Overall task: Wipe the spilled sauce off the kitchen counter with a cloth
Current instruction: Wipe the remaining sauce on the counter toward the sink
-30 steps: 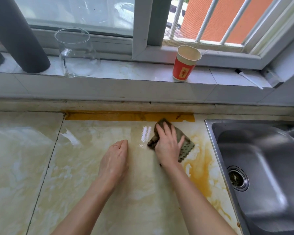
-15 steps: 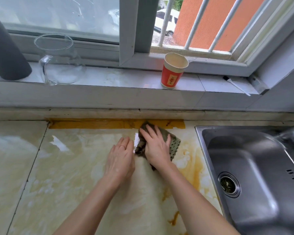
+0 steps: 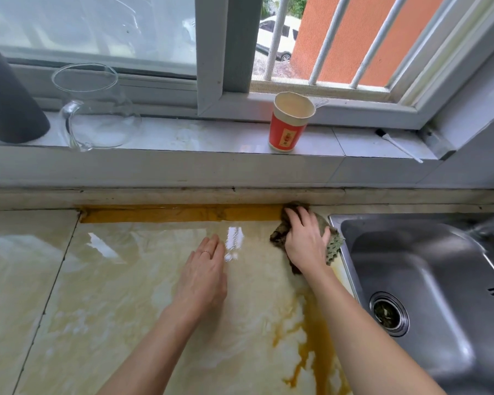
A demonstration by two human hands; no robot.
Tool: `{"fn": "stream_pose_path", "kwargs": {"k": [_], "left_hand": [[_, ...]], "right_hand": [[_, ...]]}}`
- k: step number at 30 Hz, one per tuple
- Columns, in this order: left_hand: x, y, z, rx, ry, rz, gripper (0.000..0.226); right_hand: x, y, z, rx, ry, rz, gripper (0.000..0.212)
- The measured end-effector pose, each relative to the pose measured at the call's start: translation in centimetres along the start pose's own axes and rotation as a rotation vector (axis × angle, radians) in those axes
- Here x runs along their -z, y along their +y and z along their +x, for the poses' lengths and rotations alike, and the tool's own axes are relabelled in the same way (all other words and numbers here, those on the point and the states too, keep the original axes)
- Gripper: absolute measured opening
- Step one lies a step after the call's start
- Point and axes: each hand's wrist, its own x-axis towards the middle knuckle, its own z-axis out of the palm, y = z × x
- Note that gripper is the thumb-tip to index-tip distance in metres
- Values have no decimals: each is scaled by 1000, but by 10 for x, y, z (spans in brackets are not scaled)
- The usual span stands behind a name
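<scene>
1. Now my right grip (image 3: 305,240) lies flat on the cloth (image 3: 334,246), fingers spread and fairly straight, pressing it down without clenching it.
2. The cloth, a crumpled dark green rag, sits at the back edge of the bench (image 3: 111,295), just beside the back-left corner of the sink (image 3: 439,280). Its right side reaches the sink rim.
3. My left grip (image 3: 204,275) rests palm-down on the bench with its fingers straight and together, holding nothing. There is a ring on one finger. It is near the cloth but apart from it.
4. Spilled sauce (image 3: 320,337) runs as an orange-brown streak beside the sink's left rim, from under my right wrist towards the front edge, where it branches.
5. A yellow-brown band (image 3: 177,213) follows the back edge from the tile seam on the left up to the cloth. I cannot tell whether it is sauce or tape.
6. On the sill (image 3: 211,135) above the back edge stand a red paper cup (image 3: 288,126), a clear glass jug (image 3: 94,109) and a dark cylinder (image 3: 9,104). A small brush (image 3: 397,145) lies at the sill's right end.
</scene>
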Motion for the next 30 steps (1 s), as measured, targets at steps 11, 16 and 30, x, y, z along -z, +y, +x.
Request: {"fn": "stream_pose_path", "kwargs": {"k": [11,16,30], "left_hand": [[5,1,2,-30,-12,-13,64],[5,0,0,-23,-23,-9,66],[16,-7,0,-32,46,-126,51]], "right_hand": [[-6,-9,-11,-3,-10,43,56],[-15,-6,-37,263,-54,147,60],[-28,-36,-85,394,-63,107,58]]}}
